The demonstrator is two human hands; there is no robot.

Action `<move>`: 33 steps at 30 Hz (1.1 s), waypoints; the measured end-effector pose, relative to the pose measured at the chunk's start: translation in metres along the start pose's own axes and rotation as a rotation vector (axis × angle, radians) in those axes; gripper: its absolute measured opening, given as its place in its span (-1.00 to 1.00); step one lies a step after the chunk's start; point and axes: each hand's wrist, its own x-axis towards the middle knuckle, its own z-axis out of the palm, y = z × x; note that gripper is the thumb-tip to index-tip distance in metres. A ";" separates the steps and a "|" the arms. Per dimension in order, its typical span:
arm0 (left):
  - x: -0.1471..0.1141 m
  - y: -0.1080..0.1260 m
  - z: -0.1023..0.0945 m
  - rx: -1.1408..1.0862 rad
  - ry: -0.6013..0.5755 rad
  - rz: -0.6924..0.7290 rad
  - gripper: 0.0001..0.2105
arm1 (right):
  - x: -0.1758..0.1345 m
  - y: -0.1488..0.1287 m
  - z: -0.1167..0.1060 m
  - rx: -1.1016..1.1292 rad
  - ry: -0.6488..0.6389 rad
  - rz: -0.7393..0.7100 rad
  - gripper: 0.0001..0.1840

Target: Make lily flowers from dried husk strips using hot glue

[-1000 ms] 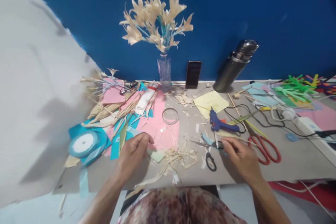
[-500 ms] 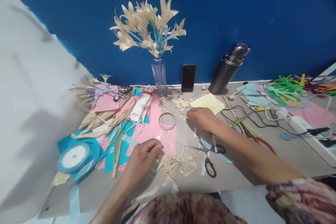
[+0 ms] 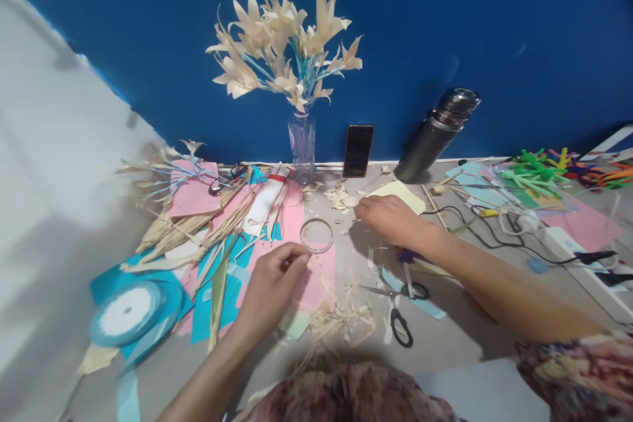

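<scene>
My left hand (image 3: 277, 287) is over a pink paper sheet (image 3: 320, 277), thumb and forefinger pressed together just below a clear tape roll (image 3: 301, 236). Whatever may be between those fingertips is too small to tell. My right hand (image 3: 388, 217) reaches across the table, its fingers bunched beside a pale yellow paper (image 3: 406, 195) and some cream husk scraps (image 3: 341, 198); its fingertips are partly hidden. Below the right forearm lie black-handled scissors (image 3: 394, 295), close to a light blue ribbon strip (image 3: 429, 306). Thin husk shreds (image 3: 341, 320) are scattered between my hands.
Cream husk flowers (image 3: 287, 33) stand in a clear bottle (image 3: 303, 148) by the blue wall. A phone (image 3: 359, 150) and a dark flask (image 3: 432, 142) lean there. Blue ribbon spool (image 3: 151, 306) and dried husks (image 3: 168, 231) lie left; cables and a power strip (image 3: 586, 270) lie right.
My left hand has moved up, nearer the tape roll. My right hand stays by the yellow paper, now covering more of its lower edge. The camera view has shifted slightly.
</scene>
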 end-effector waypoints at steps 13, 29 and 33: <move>0.015 0.033 0.053 0.056 -0.122 0.159 -0.84 | -0.057 -0.050 -0.009 0.565 0.367 0.138 -0.86; -0.006 0.029 0.056 -0.519 -0.216 -0.166 -0.76 | -0.052 -0.098 0.032 1.657 0.753 0.266 -0.84; -0.007 0.022 0.046 -0.471 -0.336 -0.191 -0.79 | -0.059 -0.108 0.034 1.597 0.718 0.280 -0.84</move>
